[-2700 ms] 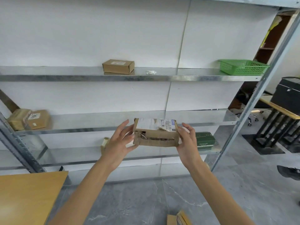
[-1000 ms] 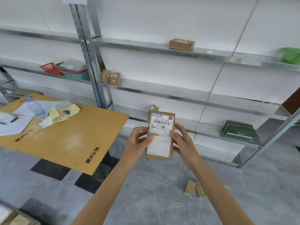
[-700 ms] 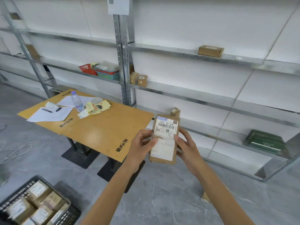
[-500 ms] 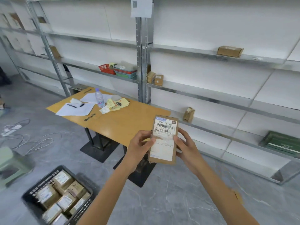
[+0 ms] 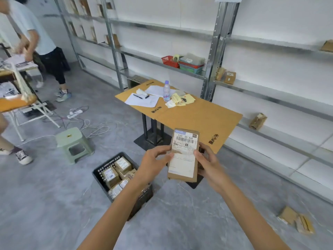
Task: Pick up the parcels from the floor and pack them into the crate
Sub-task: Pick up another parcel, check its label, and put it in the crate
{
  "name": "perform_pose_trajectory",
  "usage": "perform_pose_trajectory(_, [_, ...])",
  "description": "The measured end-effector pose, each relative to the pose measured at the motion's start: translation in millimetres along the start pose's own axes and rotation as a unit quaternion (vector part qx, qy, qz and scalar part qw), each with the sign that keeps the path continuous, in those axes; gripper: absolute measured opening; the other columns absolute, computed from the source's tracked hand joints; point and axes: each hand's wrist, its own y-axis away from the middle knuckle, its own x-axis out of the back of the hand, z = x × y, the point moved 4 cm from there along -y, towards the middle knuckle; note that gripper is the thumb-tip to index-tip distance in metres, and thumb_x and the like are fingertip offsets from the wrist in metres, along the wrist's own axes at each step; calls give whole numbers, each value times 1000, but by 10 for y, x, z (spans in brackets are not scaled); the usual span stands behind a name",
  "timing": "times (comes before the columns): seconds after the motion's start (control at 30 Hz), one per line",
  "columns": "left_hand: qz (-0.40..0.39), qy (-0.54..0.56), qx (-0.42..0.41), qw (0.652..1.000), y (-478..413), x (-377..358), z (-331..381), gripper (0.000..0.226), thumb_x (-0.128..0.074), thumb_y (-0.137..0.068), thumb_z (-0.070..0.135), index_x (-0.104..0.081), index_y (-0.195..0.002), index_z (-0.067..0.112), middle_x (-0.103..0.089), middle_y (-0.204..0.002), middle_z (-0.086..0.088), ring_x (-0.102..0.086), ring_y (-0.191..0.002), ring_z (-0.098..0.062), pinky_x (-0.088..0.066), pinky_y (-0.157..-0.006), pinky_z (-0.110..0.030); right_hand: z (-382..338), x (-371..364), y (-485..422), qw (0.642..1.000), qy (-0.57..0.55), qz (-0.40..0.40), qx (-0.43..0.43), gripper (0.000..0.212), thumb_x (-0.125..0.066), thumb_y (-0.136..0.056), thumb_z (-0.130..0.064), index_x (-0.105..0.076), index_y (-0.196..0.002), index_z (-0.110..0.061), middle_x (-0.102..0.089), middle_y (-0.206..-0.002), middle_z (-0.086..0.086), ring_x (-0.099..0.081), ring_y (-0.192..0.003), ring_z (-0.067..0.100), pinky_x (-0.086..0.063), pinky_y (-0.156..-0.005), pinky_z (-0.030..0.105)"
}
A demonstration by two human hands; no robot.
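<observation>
A: "The left hand and right hand pinch the parcel by its long edges, fingers curled; it's upright, midair, right of the crate."

B: "An edge grip may slip. The crate looks nearly full; the parcel could perch and slide off."

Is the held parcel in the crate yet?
Out: left hand and right hand hold the parcel above the floor, beside the crate.
</observation>
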Motion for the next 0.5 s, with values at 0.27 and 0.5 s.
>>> perform_pose_trajectory(0.27, [26,11,29,999,-65,679,-381,24,-61,-90,14,-70,-111,23,-66,-117,9,-58,-110,-4,-47,-92,-23,260,-629,-431,998,49,-31,-22,42,-61,-90,-22,-45,-129,-28,-69,-110,4,-66,-101,16,-57,-79,38])
perform_pose_trajectory(0.5, [31,-5,73,997,-851,1333,-719,3,-64,-88,23,-67,-88,25,-70,-100,10,-63,-95,0,-51,-87,-29,416,-1077,-1224,998,32,-19,-41,34,-59,-91,-27,-50,-123,-33,-71,-104,-2,-67,-96,14,-55,-86,42])
